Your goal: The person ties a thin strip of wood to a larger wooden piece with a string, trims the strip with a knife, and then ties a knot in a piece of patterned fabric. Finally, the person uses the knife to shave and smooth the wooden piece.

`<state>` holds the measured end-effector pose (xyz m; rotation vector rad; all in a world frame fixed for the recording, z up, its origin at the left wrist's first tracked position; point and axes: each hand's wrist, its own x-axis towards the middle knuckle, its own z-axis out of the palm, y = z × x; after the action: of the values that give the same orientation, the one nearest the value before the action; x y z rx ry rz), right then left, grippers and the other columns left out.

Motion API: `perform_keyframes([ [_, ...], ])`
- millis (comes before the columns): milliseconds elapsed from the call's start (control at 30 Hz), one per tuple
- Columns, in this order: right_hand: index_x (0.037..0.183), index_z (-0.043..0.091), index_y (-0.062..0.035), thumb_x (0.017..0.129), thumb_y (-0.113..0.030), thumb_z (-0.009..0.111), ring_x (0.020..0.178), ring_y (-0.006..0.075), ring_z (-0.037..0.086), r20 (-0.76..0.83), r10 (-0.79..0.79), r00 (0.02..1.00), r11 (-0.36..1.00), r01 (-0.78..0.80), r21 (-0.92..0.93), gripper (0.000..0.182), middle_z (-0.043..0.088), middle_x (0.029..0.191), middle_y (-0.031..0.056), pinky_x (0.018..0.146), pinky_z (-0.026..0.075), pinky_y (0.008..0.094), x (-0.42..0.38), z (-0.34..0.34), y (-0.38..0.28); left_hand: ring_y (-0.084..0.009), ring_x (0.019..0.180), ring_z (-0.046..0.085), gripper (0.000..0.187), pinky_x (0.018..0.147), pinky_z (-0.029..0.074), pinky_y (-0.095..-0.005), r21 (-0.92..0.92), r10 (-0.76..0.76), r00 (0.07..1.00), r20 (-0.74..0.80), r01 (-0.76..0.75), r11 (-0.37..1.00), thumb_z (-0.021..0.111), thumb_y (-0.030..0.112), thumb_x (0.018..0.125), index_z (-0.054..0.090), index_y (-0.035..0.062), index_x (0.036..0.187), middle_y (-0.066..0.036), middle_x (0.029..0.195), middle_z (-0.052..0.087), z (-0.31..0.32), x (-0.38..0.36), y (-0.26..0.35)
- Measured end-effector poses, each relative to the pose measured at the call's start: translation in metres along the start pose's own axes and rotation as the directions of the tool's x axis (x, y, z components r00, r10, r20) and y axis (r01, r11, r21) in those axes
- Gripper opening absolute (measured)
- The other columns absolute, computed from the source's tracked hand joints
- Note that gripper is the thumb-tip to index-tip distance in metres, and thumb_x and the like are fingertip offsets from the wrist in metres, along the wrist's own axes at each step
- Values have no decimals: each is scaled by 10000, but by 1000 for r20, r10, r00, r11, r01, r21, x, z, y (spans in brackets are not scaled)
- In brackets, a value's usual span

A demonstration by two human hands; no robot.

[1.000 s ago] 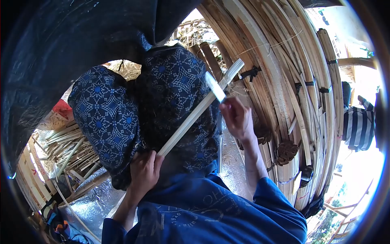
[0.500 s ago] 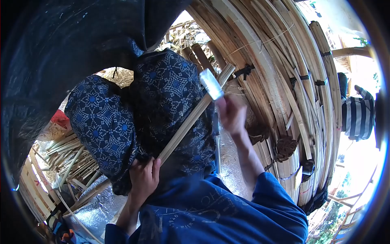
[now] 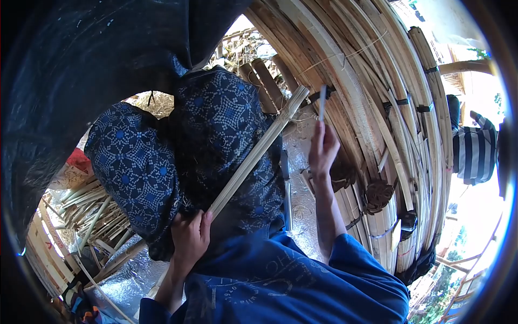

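Note:
My left hand [image 3: 190, 237] is closed around the lower end of a long, pale split bamboo strip [image 3: 256, 156]. The strip slants up to the right across the patterned cloth [image 3: 229, 121] over my legs, and a thin shaving curls off near its upper end. To the right of that end, my right hand [image 3: 325, 150] grips a knife [image 3: 322, 102], its narrow metal blade pointing up and seen nearly edge-on. The blade is apart from the strip, and the fingers hide its handle.
Long bamboo slats [image 3: 372, 108] tied with black bands stand in a curved stack at the right. Thin offcuts [image 3: 89, 210] lie at the left. A shiny silver sheet [image 3: 129, 281] covers the ground. Beyond the stack is a person in a striped top [image 3: 475, 154].
My right hand has drawn the knife away from the strip, to the right. The blade has turned from broadside to nearly edge-on. The left hand and strip have barely moved.

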<state>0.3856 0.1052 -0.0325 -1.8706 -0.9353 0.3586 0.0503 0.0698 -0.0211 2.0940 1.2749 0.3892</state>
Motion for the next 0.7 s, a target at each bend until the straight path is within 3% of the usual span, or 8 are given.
perform_keyframes([
  [200,719,531,-43,944,-183,511,439,60,392,362,-493,791,853,522,21,266,447,511,14,396,281,267,-36,7,-15,-306,455,500,290,571,360,-387,0,-1,1000,-3,1,1000,506,201,935,574,73,684,-106,515,550,1,0,0],
  [267,670,530,-88,948,-261,508,407,55,362,157,-469,869,868,487,-99,328,428,487,17,375,254,266,-25,17,-1,-309,455,496,291,566,359,-387,2,7,1000,3,-7,1000,507,201,935,575,73,683,-109,514,548,0,0,-1],
  [333,654,488,-132,961,-363,478,408,49,322,-174,40,984,999,-38,13,384,394,496,-31,382,213,244,4,4,14,-311,454,491,292,562,357,-386,8,4,1000,-2,-4,1000,508,202,935,575,73,681,-112,513,546,-1,-1,-1],
  [400,637,428,-164,968,-406,453,412,47,283,-269,104,957,987,-66,147,411,355,508,-68,394,177,239,17,-10,5,-319,453,481,299,555,354,-384,10,3,1000,-13,-2,1000,510,204,934,571,74,671,-121,512,541,-1,-1,1],
  [467,660,470,-131,972,-378,445,413,43,282,-215,81,973,983,-43,179,400,352,514,-72,393,190,240,7,-5,0,-320,451,481,301,554,353,-384,-10,-7,1000,-18,7,1000,510,203,935,570,74,669,-121,509,539,1,-1,1],
  [500,684,501,-107,963,-357,466,414,45,303,-74,-189,979,975,196,104,376,367,510,-58,391,211,237,-1,1,5,-321,448,482,304,553,353,-383,-32,-3,1000,-23,2,999,509,202,935,569,75,666,-120,505,537,2,0,0],
  [600,773,567,-53,886,-287,619,406,107,472,469,-481,741,803,587,-104,265,483,485,38,399,360,269,-22,-1,-21,-316,445,494,307,555,353,-384,23,18,1000,-17,-18,1000,505,199,938,569,76,664,-107,497,537,3,-1,-2],
  [700,766,595,-46,892,-265,614,417,115,495,196,-238,951,914,288,-287,254,514,486,47,407,380,282,-6,6,-4,-314,442,499,307,552,353,-388,-16,19,1000,-17,-19,1000,502,199,940,573,78,667,-101,498,538,2,2,2],
])
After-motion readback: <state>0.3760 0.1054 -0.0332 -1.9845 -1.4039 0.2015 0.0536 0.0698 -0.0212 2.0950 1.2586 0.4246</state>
